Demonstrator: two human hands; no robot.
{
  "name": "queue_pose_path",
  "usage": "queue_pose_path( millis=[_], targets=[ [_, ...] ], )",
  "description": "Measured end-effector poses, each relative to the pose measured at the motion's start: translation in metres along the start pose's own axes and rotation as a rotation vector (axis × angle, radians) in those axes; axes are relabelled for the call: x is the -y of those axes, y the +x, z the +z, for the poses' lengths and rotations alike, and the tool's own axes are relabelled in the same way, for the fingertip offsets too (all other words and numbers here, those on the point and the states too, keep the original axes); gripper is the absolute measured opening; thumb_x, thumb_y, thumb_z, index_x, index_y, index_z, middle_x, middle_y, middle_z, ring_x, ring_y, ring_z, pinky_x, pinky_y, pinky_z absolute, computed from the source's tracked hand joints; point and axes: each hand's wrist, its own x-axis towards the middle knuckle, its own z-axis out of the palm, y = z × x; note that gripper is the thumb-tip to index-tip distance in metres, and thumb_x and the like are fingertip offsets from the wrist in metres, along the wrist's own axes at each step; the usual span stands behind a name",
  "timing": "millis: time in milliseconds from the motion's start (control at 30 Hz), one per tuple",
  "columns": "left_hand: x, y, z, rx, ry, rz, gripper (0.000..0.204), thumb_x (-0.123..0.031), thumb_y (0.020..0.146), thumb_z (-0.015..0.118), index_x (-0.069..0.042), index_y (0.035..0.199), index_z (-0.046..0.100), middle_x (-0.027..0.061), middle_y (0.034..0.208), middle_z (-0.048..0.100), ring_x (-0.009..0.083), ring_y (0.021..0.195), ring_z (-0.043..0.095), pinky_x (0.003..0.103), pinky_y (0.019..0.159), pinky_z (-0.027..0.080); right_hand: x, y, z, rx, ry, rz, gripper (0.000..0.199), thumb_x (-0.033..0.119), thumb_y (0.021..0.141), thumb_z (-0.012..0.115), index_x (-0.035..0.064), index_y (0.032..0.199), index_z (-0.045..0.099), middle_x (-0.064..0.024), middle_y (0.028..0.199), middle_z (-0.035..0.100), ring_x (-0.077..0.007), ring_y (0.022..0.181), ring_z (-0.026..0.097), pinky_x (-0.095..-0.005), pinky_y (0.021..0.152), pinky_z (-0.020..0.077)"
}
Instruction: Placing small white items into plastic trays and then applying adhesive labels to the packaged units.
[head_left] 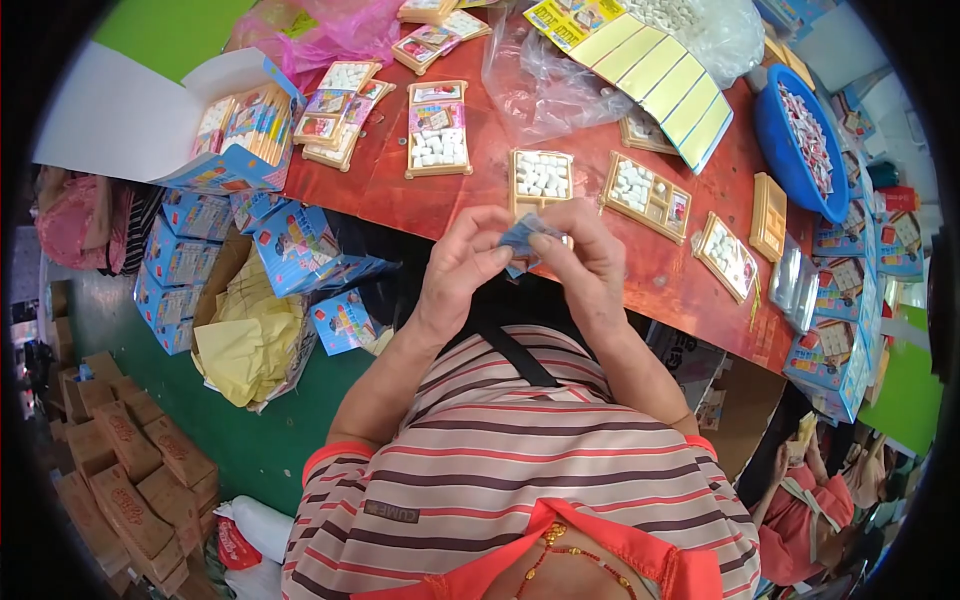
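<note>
Both hands meet over the near edge of the red table (390, 205). Between the fingertips of my left hand (458, 270) and my right hand (592, 272) is a small, shiny blue piece, perhaps a folded card or packet (520, 236); its exact kind does not show. Thumbs and fingers on each side pinch it. Just beyond the fingers lies a beige tray (514, 175) filled with white pieces, its near end partly hidden by my hands. Another beige tray (640, 217), with white pieces and open compartments, sits right of my right hand.
More filled trays (437, 130) lie on the table. An open box (225, 178) of packed trays stands left. At right are a blue basin (765, 140) of small packets, stacked blue boxes (832, 350) and an empty-looking tray (768, 215). A yellow sheet (655, 70) lies at the back.
</note>
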Motion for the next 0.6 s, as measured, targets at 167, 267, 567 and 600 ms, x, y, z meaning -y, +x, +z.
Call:
queue_pose_path(
  millis=[167,267,567,600],
  targets=[
    [-0.008,-0.001,0.001,0.143,0.233,0.03,0.039,-0.009,0.09,0.059,0.002,0.128,0.056,0.0104,0.108,0.066,0.0165,0.103,0.06,0.03,0.09,0.044,0.021,-0.012,-0.011,-0.184,0.191,-0.003,0.007,0.0,0.087,0.061,-0.0028,0.093,0.063,-0.0057,0.096,0.058,-0.0125,0.09,0.053,-0.0261,0.082,0.0413],
    [-0.011,0.001,-0.001,0.238,0.655,0.118,0.026,-0.009,0.091,0.06,0.0,0.115,0.065,0.0079,0.099,0.065,0.0163,0.095,0.059,0.029,0.086,0.044,0.021,-0.015,-0.027,-0.219,0.127,-0.13,0.008,0.0,0.087,0.061,-0.0031,0.093,0.063,-0.0062,0.098,0.059,-0.012,0.09,0.052,-0.026,0.082,0.0418],
    [0.001,0.003,0.007,0.198,0.883,0.21,0.012,-0.01,0.087,0.064,-0.003,0.097,0.069,0.008,0.084,0.065,0.0219,0.084,0.06,0.04,0.097,0.037,0.031,-0.023,-0.049,-0.415,-1.126,-0.327,0.05,0.012,0.085,0.068,0.0043,0.133,0.056,-0.0188,0.133,0.052,-0.0306,0.12,0.051,-0.0412,0.104,0.0326],
    [0.001,0.002,0.008,0.17,0.879,0.238,0.011,-0.009,0.086,0.065,-0.004,0.094,0.069,0.0073,0.081,0.064,0.0224,0.082,0.06,0.041,0.1,0.034,0.036,-0.025,-0.049,-0.396,-1.165,-0.362,0.059,0.014,0.083,0.07,0.0082,0.139,0.053,-0.019,0.139,0.048,-0.0321,0.126,0.048,-0.0436,0.108,0.0275]
  ],
)
